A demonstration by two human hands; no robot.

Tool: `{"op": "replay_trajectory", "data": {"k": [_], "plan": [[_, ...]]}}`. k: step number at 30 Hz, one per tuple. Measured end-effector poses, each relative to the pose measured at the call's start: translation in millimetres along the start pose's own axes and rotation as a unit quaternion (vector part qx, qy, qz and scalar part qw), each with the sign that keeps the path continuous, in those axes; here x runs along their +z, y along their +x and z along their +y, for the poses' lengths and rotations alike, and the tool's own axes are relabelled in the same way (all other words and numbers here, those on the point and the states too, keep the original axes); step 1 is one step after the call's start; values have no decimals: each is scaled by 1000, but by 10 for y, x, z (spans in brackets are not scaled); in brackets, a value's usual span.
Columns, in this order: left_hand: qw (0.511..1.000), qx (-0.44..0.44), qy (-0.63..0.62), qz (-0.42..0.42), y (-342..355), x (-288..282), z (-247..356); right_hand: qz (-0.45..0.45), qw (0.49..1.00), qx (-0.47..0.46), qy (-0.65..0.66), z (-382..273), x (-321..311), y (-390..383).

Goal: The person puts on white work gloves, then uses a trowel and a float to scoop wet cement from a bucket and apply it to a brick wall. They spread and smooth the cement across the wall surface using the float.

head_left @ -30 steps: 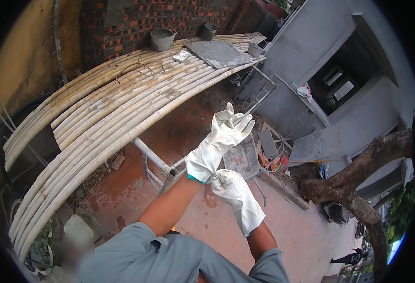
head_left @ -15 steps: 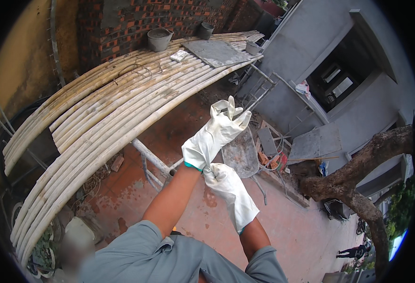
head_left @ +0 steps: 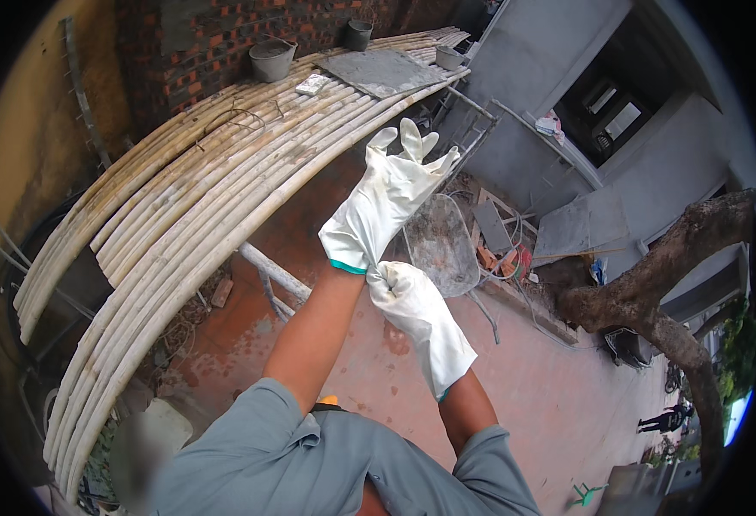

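My left hand [head_left: 393,185], in a white rubber glove with a green rim, is raised near the middle of the view with its gloved fingers spread. My right hand [head_left: 402,292], also gloved in white, is just below it, its fingers pinched on the cuff [head_left: 355,253] of the left glove and pulling a fold of it outward. Beyond both hands stands a grimy wheelbarrow tray [head_left: 440,241].
Bamboo poles [head_left: 180,241] lie on a metal frame [head_left: 281,277] at left, carrying buckets [head_left: 271,62] and a board [head_left: 376,72]. A grey building with an opening [head_left: 614,95], a tree trunk [head_left: 627,288], bricks [head_left: 485,256] and a distant person [head_left: 666,420] are at right.
Both gloved hands have moved higher in the view, the right still gripping the left cuff. The left hand's fingers shift slightly. The surroundings also shift a little with the camera.
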State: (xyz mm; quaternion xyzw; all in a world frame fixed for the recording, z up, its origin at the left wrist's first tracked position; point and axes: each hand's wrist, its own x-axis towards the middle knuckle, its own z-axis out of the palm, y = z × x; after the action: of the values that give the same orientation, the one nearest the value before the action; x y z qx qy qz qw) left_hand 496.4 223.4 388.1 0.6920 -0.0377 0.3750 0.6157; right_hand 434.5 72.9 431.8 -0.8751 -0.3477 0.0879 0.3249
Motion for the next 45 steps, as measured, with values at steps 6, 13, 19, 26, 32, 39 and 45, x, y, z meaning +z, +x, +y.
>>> {"op": "replay_trajectory", "data": {"k": [6, 13, 19, 26, 32, 39, 45], "plan": [[995, -14, -75, -71, 49, -171, 479, 18, 981, 75, 178, 146, -92, -27], [909, -90, -264, -309, 40, -105, 1038, 199, 779, 15, 595, 608, -229, 237], [922, -149, -258, -247, -264, 50, 570, 295, 624, 38, 723, 912, 129, 230], [920, -213, -262, -199, -894, 297, 60, 253, 565, 18, 786, 1118, 348, 158], [918, -225, -272, -178, -1008, 470, -31, 286, 613, 46, 735, 1045, 218, 13], [903, -248, -314, -159, -1013, 549, -77, 243, 612, -9, 753, 874, 116, 15], [850, -297, -416, -131, -944, 460, -236, 209, 582, 43, 785, 1063, 235, 231]]}}
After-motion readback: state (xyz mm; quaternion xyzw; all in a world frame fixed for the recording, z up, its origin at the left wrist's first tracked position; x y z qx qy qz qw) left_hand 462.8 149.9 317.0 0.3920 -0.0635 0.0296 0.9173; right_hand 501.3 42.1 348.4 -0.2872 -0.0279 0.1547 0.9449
